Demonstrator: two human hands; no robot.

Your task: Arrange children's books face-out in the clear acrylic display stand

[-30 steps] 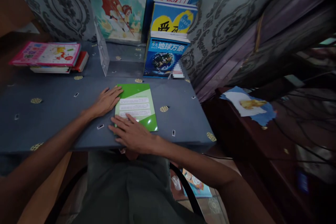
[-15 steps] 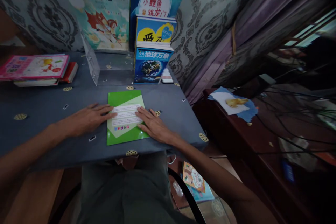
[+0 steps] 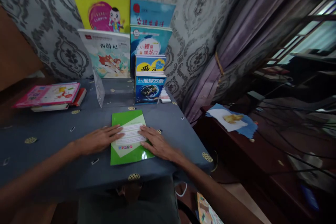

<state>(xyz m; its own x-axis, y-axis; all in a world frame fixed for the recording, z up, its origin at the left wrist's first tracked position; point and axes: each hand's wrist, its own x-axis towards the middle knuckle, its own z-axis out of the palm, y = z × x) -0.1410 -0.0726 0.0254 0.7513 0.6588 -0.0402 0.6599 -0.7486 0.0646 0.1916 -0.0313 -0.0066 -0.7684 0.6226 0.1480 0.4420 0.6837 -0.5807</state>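
A green book lies flat on the table in front of me, showing a pale panel with lines of print. My left hand rests with its fingers stretched over the book's left edge. From the other side, my right hand lies on the book's right part, fingers spread. Neither hand grips it. Behind the book stands a clear display rack. Its left part bears a yellow book and a pale teal storybook; on the right, several books stand in tiers, lowest a blue earth book.
A stack of books with a pink one on top lies at the back left of the cloth-covered table. To the right, a dark red cabinet holds a blue cloth and tangled cables. A purple curtain hangs behind.
My view has tilted upward, so the rack's upper books have come into sight and everything sits lower. Both hands stay on the green book in about the same places.
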